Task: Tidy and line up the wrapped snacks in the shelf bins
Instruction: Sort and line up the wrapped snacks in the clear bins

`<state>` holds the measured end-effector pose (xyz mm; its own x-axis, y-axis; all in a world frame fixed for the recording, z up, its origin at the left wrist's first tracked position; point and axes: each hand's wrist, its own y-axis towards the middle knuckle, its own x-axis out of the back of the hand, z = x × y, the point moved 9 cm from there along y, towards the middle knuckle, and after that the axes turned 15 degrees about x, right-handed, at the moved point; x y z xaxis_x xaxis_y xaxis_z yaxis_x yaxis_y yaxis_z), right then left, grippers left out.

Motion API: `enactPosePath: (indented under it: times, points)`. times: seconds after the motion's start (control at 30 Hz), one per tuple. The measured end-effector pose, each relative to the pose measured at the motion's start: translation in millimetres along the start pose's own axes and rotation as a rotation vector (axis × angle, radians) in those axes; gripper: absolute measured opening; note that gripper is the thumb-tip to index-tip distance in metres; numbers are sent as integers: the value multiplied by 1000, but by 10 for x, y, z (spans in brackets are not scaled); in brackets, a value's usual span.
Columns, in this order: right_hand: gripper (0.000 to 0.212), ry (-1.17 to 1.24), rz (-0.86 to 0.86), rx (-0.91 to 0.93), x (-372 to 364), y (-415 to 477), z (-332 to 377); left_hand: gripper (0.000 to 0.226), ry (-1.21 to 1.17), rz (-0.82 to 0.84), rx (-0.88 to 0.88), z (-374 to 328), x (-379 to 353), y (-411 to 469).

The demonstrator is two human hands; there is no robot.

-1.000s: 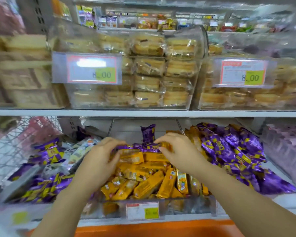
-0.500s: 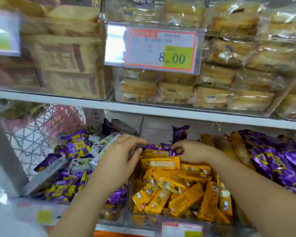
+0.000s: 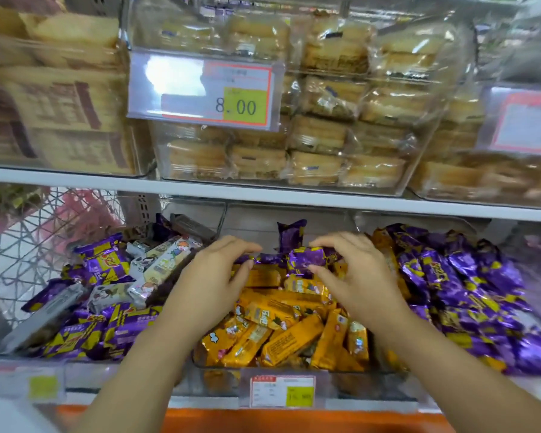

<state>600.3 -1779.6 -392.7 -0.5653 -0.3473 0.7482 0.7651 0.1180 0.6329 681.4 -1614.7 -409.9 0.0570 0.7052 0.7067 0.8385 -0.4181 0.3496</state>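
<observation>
Sorting step: purple snack (image 3: 306, 259), at back of orange-snack bin (image 3: 294, 369), is pinched in right hand (image 3: 359, 276) grip; left hand (image 3: 213, 276) is curved alongside, its hold not determinable. Removal to purple pile (image 3: 469, 292) is judged next.

Setting: retail shop, snack aisle.

Evidence: white metal shelf boards (image 3: 263, 195) run one above another. Clear plastic bins (image 3: 441, 120) hold many identical items: clear-wrapped pale sandwich cakes (image 3: 322, 142) above, orange foil-wrapped snack bars (image 3: 278, 332) and purple foil-wrapped snacks (image 3: 450, 285) below.

A white-and-red price card (image 3: 206, 92) on the upper bin front reads 8.00 on a yellow patch. A smaller similar card (image 3: 283, 391) sits on the lower bin's front edge.
</observation>
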Motion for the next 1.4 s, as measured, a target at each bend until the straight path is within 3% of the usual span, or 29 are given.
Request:
enactPosePath:
  times: [0.1, 0.27, 0.47, 0.57, 0.67, 0.77, 0.87, 0.93, 1.0, 1.1, 1.2, 1.3, 1.37, 1.4]
  points:
    - [30, -112, -129, 40, 389, -238, -86, 25, 11, 43, -28, -208, -170, -34]
    - [32, -379, -196, -84, 947, -616, -659, 26, -12, 133, -80, -637, -521, -70]
    - [30, -391, -49, -300, 989, -729, -1382, 25, 26, 196, -92, -923, -783, -49]
    - [24, -437, 42, -265, 983, -629, -1390, 25, 53, 220, -105, -998, -854, -35]
    - [28, -354, 6, -186, 985, -577, -1127, 27, 61, 205, -112, -1059, -867, -8]
    - [42, 49, 252, -175, 544, -633, -842, 28, 65, 199, -115, -1086, -874, 19]
    - [83, 45, 630, -207, 139, -839, -822, 28, 65, 209, -114, -1086, -886, 23]
    - [99, 35, 694, -244, 83, -891, -842, 27, 59, 206, -113, -1071, -870, 13]
    - [96, 47, 689, -281, 102, -878, -844, 26, 65, 203, -100, -1031, -844, 5]
    - [71, 25, 742, -250, 137, -876, -764, 25, 59, 193, -74, -932, -776, 4]
    - [50, 15, 617, -248, 335, -812, -665, 25, 59, 174, -50, -819, -679, -5]
    - [31, -53, 140, -180, 850, -583, -483, 24, 41, 148, -40, -737, -582, -14]
    - [35, 6, -165, -110, 1111, -494, -312, 25, 24, 126, -39, -716, -534, -22]
    - [36, 50, -227, -102, 1121, -483, -263, 26, 18, 114, -41, -715, -514, -29]
